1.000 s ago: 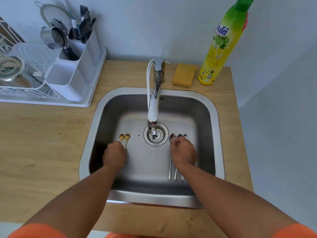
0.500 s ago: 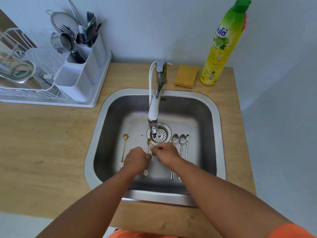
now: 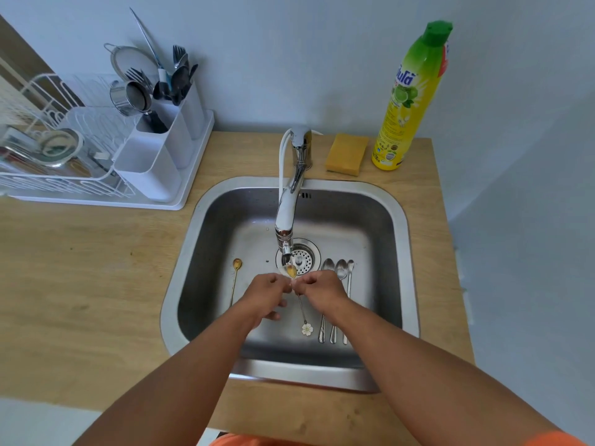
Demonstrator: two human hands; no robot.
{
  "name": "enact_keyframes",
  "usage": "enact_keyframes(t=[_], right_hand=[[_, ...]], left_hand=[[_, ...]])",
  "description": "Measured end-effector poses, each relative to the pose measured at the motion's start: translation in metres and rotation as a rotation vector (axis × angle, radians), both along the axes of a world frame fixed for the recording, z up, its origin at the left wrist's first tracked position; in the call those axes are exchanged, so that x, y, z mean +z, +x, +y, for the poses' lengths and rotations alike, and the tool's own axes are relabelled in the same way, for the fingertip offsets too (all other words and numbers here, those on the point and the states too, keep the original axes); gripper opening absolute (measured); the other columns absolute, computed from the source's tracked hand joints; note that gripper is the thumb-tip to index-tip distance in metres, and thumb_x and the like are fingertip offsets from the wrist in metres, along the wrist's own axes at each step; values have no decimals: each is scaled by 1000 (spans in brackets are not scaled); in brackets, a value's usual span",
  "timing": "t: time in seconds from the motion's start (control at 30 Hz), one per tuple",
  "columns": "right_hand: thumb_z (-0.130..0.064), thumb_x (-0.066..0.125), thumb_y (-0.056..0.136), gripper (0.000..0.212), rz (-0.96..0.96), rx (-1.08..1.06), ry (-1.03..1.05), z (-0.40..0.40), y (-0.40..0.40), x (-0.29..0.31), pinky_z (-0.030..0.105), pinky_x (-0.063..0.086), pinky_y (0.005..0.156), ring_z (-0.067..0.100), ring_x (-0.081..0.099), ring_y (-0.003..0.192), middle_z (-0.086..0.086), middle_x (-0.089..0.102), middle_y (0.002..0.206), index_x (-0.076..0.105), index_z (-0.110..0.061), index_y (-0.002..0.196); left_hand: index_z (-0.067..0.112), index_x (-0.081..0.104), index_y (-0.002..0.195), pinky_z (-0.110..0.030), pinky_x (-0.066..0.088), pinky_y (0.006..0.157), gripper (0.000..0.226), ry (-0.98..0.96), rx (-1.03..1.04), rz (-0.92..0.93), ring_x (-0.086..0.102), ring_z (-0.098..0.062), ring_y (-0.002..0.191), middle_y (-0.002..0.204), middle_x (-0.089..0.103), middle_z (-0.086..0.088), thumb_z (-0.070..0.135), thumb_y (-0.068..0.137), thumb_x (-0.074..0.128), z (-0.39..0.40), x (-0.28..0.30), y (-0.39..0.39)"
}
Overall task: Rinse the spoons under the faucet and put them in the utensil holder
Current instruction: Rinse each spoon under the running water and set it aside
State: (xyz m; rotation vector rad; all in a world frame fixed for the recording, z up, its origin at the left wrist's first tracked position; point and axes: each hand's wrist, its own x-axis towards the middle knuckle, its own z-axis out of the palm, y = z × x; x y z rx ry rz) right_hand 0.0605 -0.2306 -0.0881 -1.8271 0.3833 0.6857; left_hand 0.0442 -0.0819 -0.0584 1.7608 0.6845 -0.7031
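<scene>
**A:** What are the hands doing?

**B:** Both reach into the steel sink (image 3: 406,262) and meet just below the faucet (image 3: 287,217) spout. The left hand (image 3: 264,292) and the right hand (image 3: 323,291) each pinch the neck of one gold spoon (image 3: 292,271), fingers curled, knuckles up. Its bowl sits right under the spout, over the drain strainer (image 3: 304,257); its thin handle hangs down between the wrists, ending in a white flower charm.

**A:** Is water running?

**B:** I cannot tell.

**A:** The other spoons?

**B:** A second gold spoon (image 3: 236,278) lies flat on the sink floor, left of the faucet. Three silver spoons (image 3: 338,275) lie side by side right of the faucet, bowls pointing toward the back wall.

**A:** And the surroundings?

**B:** A light wooden counter (image 3: 80,268) against a pale grey wall. Behind the faucet to its right sit a yellow sponge (image 3: 347,154) and a tall yellow-green bottle of dish soap (image 3: 409,101).

**A:** The holder?

**B:** The white utensil holder (image 3: 161,149) stands far left of the faucet, on a white dish rack (image 3: 58,175). Its rear compartments hold forks, dark utensils and a small metal cup; the front one looks empty.
</scene>
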Motion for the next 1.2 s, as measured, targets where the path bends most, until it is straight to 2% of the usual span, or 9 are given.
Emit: enact_keyframes(t=[0.13, 0.23, 0.37, 0.6, 0.8, 0.9, 1.0, 1.13, 1.2], right_hand=[[-29, 80, 88, 16, -50, 82, -44, -8, 4, 2, 23, 52, 68, 7, 67, 70, -6, 77, 76, 80, -22, 74], [-28, 79, 89, 14, -97, 137, -64, -14, 6, 3, 28, 54, 71, 7, 65, 69, -5, 76, 75, 80, -21, 76], [-29, 78, 90, 15, -135, 161, -92, -18, 9, 4, 36, 60, 83, 16, 75, 83, -5, 79, 80, 79, -28, 75], [-27, 77, 90, 12, -172, 163, -105, -17, 14, 8, 43, 62, 87, 17, 74, 86, -8, 77, 81, 81, -27, 79], [-34, 81, 87, 5, -229, 199, -153, -21, 18, 10, 43, 62, 84, 13, 72, 84, -11, 76, 81, 81, -30, 84], [-39, 79, 86, 8, -249, 233, -196, -20, 20, 10, 42, 62, 82, 11, 71, 82, -14, 75, 78, 81, -32, 86], [-39, 78, 89, 9, -265, 260, -205, -19, 18, 8, 44, 62, 82, 12, 70, 82, -14, 75, 79, 81, -31, 88], [-37, 77, 90, 8, -283, 252, -183, -19, 18, 8, 45, 62, 83, 11, 71, 81, -13, 75, 80, 82, -32, 88], [-38, 76, 90, 8, -295, 259, -183, -17, 19, 10, 44, 62, 82, 12, 71, 80, -12, 75, 77, 81, -32, 86]], left_hand=[[27, 69, 99, -29, 51, 56, 2, 10, 49, -128, 61, -15, 77, 100, 74, -3, 25, 98, 69, -7, 0, 13], [20, 75, 94, -30, 53, 59, 11, 74, 90, -194, 63, -15, 72, 88, 76, -1, 30, 90, 78, -13, -2, 16], [21, 76, 86, -33, 56, 60, 22, 84, 172, -242, 66, -15, 72, 81, 76, -1, 38, 97, 69, -21, -4, 15], [28, 74, 85, -31, 57, 76, 23, 41, 212, -263, 70, -13, 79, 85, 77, 1, 18, 102, 63, -21, -7, 11], [26, 78, 88, -24, 52, 69, 2, -38, 273, -280, 71, -7, 73, 79, 79, 8, 26, 90, 79, -15, -4, 15], [27, 77, 87, -19, 50, 60, 12, 68, 228, -330, 69, -2, 63, 73, 77, 8, 35, 95, 73, -16, -5, 16], [23, 74, 85, -10, 46, 53, 22, 202, 156, -401, 68, 0, 59, 71, 74, 7, 29, 103, 62, -16, -6, 15], [20, 75, 97, -33, 60, 77, 17, 182, 110, -444, 72, -17, 77, 87, 77, -1, 15, 103, 60, -14, -7, 13], [20, 76, 99, -35, 60, 82, 15, 154, 147, -455, 73, -19, 83, 90, 78, 1, 11, 99, 65, -13, -8, 11]])
